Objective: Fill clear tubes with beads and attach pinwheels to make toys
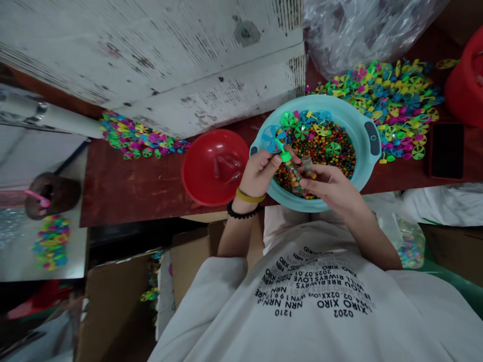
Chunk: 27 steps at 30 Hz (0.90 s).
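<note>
My left hand (257,173) is closed, pinching the green cap (286,156) of a small clear tube (293,174) with coloured beads inside. From this cap a blue toy fan (273,138) sticks up. My right hand (330,185) is closed around a second clear tube (306,162), whose mouth points up; its fingertips are also close to the capped tube's lower end. Both hands are over a light blue basin (363,176) of small multicoloured beads (341,161). Several fan-topped caps (302,131) lie on the beads at the far side.
Left of the basin, a red bowl (199,176) contains several clear tubes (226,168). Piles of colourful fan caps (403,100) (139,138) lie on the dark red table (124,191). A phone (447,151) is at right, a white box (211,60) behind, and plastic bags (362,30) farther back.
</note>
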{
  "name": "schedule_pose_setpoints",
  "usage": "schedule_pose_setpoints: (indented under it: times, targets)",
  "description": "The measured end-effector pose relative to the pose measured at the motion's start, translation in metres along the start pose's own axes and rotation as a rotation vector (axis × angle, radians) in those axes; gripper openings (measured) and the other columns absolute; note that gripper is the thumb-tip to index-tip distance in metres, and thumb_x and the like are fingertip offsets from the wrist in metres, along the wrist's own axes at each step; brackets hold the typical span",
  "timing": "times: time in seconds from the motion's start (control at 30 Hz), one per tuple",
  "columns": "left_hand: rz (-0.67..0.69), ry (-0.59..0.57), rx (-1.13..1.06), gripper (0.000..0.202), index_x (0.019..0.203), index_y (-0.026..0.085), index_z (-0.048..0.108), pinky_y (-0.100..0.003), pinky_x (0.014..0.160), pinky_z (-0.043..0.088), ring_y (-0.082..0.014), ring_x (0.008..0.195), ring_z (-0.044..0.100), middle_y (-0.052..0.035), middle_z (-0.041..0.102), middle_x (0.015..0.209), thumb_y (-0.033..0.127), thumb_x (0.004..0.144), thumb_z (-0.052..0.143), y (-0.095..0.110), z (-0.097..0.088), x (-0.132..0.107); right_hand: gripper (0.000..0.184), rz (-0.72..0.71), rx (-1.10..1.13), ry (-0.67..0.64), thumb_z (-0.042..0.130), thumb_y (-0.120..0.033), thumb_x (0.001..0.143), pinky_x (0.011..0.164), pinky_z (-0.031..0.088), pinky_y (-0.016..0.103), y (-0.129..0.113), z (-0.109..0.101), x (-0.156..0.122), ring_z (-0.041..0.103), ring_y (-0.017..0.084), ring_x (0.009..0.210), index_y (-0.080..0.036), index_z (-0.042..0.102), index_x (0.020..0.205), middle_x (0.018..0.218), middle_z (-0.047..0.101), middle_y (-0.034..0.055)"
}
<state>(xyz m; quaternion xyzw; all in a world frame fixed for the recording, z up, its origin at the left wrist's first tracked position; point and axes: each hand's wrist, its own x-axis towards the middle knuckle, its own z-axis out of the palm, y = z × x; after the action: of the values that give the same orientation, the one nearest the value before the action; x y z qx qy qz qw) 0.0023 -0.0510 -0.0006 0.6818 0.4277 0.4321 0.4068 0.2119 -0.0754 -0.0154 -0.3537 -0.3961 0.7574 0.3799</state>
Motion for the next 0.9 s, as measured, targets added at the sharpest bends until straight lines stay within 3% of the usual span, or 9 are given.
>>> schedule_pose_setpoints:
  times: [0.07, 0.13, 0.27, 0.33, 0.5, 0.57, 0.73, 0.9]
  targets:
    - [0.012, 0.027, -0.119, 0.054, 0.104, 0.025, 0.080, -0.049, 0.107, 0.059, -0.0306, 0.123, 0.072, -0.0081, 0.080, 0.106, 0.074, 0.098, 0.058, -0.011, 0.005, -0.001, 0.038, 0.136, 0.192, -0.091, 0.095, -0.044, 0.071, 0.074, 0.057, 0.032, 0.002, 0.002, 0.002, 0.069, 0.018, 0.082, -0.023, 0.079, 0.098, 0.089, 0.074, 0.0013]
    - [-0.015, 0.046, -0.236, 0.050, 0.103, 0.026, 0.079, -0.049, 0.107, 0.060, -0.0301, 0.124, 0.071, -0.0080, 0.079, 0.106, 0.073, 0.097, 0.063, -0.017, 0.011, -0.003, 0.039, 0.167, 0.260, -0.100, 0.097, -0.043, 0.067, 0.074, 0.057, 0.031, 0.004, 0.004, 0.004, 0.069, 0.016, 0.081, -0.023, 0.080, 0.096, 0.088, 0.074, 0.0009]
    - [-0.061, 0.100, -0.452, 0.049, 0.095, 0.023, 0.077, -0.046, 0.097, 0.063, -0.0275, 0.107, 0.075, -0.0071, 0.076, 0.096, 0.072, 0.092, 0.071, -0.016, 0.020, -0.002, 0.030, -0.008, 0.082, 0.100, 0.096, -0.037, 0.069, 0.073, 0.053, 0.028, 0.004, 0.006, 0.004, 0.061, 0.013, 0.077, -0.023, 0.081, 0.091, 0.087, 0.072, -0.0012]
    - [-0.095, 0.106, -0.497, 0.048, 0.090, 0.022, 0.074, -0.044, 0.090, 0.064, -0.0250, 0.097, 0.075, -0.0058, 0.074, 0.091, 0.070, 0.089, 0.076, -0.012, 0.020, 0.000, 0.030, -0.045, 0.013, 0.134, 0.096, -0.037, 0.069, 0.072, 0.052, 0.027, 0.002, 0.007, 0.003, 0.060, 0.013, 0.077, -0.023, 0.081, 0.090, 0.086, 0.072, -0.0016]
    - [-0.214, -0.092, -0.491, 0.060, 0.073, 0.021, 0.066, -0.048, 0.091, 0.062, -0.0283, 0.102, 0.073, -0.0075, 0.071, 0.087, 0.079, 0.077, 0.081, -0.009, 0.011, 0.006, 0.037, 0.145, 0.172, -0.070, 0.098, -0.043, 0.067, 0.067, 0.055, 0.026, -0.001, 0.004, -0.001, 0.066, 0.013, 0.076, -0.022, 0.079, 0.090, 0.085, 0.074, -0.0005]
    - [-0.227, -0.068, -0.467, 0.058, 0.077, 0.023, 0.069, -0.047, 0.092, 0.062, -0.0282, 0.104, 0.073, -0.0070, 0.073, 0.090, 0.080, 0.077, 0.080, -0.010, 0.010, 0.007, 0.038, 0.182, 0.209, -0.082, 0.098, -0.045, 0.068, 0.067, 0.057, 0.026, 0.000, 0.001, -0.001, 0.069, 0.014, 0.076, -0.022, 0.079, 0.093, 0.084, 0.074, -0.0005]
    - [-0.282, 0.042, -0.394, 0.057, 0.100, 0.026, 0.073, -0.042, 0.086, 0.062, -0.0272, 0.105, 0.074, -0.0055, 0.075, 0.094, 0.080, 0.082, 0.076, -0.017, 0.016, 0.010, 0.037, 0.103, 0.183, 0.041, 0.097, -0.044, 0.073, 0.068, 0.060, 0.025, 0.003, -0.002, 0.001, 0.069, 0.012, 0.073, -0.023, 0.080, 0.098, 0.084, 0.073, -0.0015]
    - [-0.262, 0.025, -0.398, 0.062, 0.090, 0.024, 0.067, -0.044, 0.088, 0.064, -0.0297, 0.114, 0.071, -0.0076, 0.071, 0.093, 0.085, 0.082, 0.070, -0.017, 0.021, 0.005, 0.040, 0.224, 0.293, -0.152, 0.096, -0.050, 0.074, 0.082, 0.069, 0.036, 0.002, -0.003, 0.000, 0.075, 0.018, 0.081, -0.020, 0.077, 0.092, 0.088, 0.077, 0.0038]
